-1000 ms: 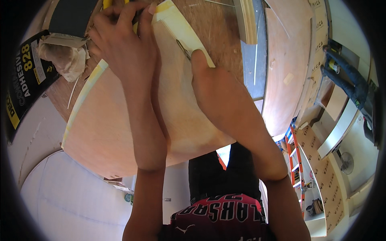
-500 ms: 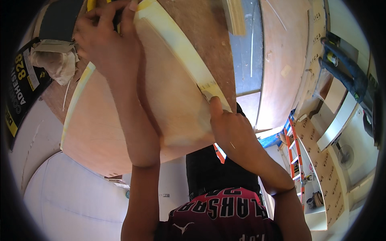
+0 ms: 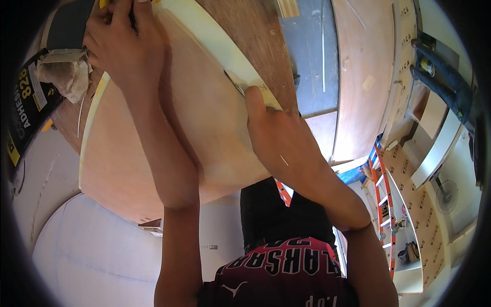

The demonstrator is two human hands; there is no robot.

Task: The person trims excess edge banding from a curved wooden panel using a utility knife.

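My right hand (image 3: 279, 135) is closed around a thin metal blade (image 3: 234, 83), its handle hidden in my fist. The blade lies along the inner edge of a pale yellowish-white strip (image 3: 220, 46) bordering a curved plywood panel (image 3: 215, 117). Up at the far left, my left hand (image 3: 125, 48) has its fingers curled over a yellow-and-black tool (image 3: 104, 3), mostly covered by the fingers and cut off by the picture's edge. My left forearm reaches across the panel.
A black adhesive container (image 3: 31, 102) and a crumpled pale cloth or bag (image 3: 66, 74) stand left of the panel. Beneath it lies a brown board (image 3: 255, 46). At right are an orange ladder (image 3: 383, 204), curved white panels and another person's blue-trousered legs (image 3: 440, 82).
My right hand and the blade have moved up and left along the strip. My left hand has shifted slightly left and up in the picture, with more of the yellow-and-black tool out of view.
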